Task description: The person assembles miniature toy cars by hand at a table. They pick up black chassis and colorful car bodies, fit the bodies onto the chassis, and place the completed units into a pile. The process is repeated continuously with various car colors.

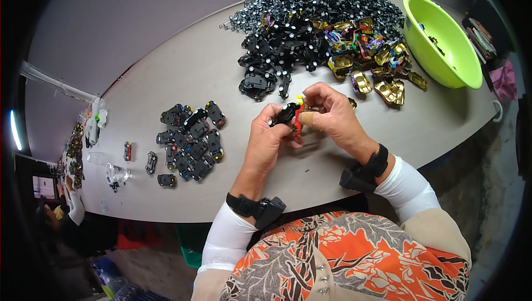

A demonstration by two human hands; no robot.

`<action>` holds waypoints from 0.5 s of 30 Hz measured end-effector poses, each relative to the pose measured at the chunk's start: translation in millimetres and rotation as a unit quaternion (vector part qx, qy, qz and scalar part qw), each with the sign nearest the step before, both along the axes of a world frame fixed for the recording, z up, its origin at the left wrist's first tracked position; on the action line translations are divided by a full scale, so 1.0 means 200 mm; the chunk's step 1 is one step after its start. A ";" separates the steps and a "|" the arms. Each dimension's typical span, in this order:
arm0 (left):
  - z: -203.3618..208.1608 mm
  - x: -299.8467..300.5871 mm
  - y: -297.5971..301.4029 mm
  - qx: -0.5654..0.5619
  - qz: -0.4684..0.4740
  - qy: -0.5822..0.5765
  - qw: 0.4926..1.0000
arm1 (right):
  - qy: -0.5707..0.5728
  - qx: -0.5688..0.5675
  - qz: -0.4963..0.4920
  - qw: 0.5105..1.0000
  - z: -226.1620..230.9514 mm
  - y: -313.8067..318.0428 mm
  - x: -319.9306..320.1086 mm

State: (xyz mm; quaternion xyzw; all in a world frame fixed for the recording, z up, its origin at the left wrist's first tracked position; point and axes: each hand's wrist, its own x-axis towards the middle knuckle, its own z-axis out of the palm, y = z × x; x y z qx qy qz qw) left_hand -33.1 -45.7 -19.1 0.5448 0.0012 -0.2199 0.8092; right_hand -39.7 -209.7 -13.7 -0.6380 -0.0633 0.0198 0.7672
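Observation:
Between my hands, over the middle of the table, are a black toy car chassis (285,114) and a red toy car body with a bit of yellow (298,120). My left hand (265,141) is closed on the chassis, thumb on top. My right hand (339,119) pinches at the red body, which stands close against the chassis; whether they touch is hard to tell. A tan strip wraps its thumb. Beyond my hands lie heaps of black chassis (257,83) and shiny gold-lined car bodies (390,90). To the left sits a cluster of toy cars, undersides up (197,148).
Small metallic axle-like parts with wheels (332,2) pile along the far edge. A lime green basin (465,63) stands at the right. Clear cups (115,173) and a few single cars (151,162) are at the left. Another person's arm (76,207) reaches a table farther left.

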 end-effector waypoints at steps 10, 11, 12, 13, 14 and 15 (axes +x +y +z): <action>-0.01 0.00 0.03 0.090 -0.054 -0.029 0.994 | -0.303 -0.299 0.039 0.904 0.07 -0.02 -0.02; 0.00 0.00 0.03 0.068 -0.039 -0.032 0.996 | -0.296 -0.318 0.042 0.900 0.06 -0.02 -0.02; 0.01 0.00 0.03 0.046 -0.024 -0.034 0.998 | -0.273 -0.302 0.032 0.913 0.06 -0.02 -0.02; 0.01 0.00 0.03 0.024 -0.009 -0.037 0.999 | -0.250 -0.286 0.023 0.925 0.07 -0.02 -0.02; 0.02 0.00 0.03 0.027 0.002 -0.048 0.998 | -0.228 -0.269 0.012 0.936 0.08 -0.03 -0.01; 0.03 0.00 0.03 0.031 0.014 -0.060 0.998 | -0.194 -0.246 0.005 0.950 0.08 -0.03 -0.01</action>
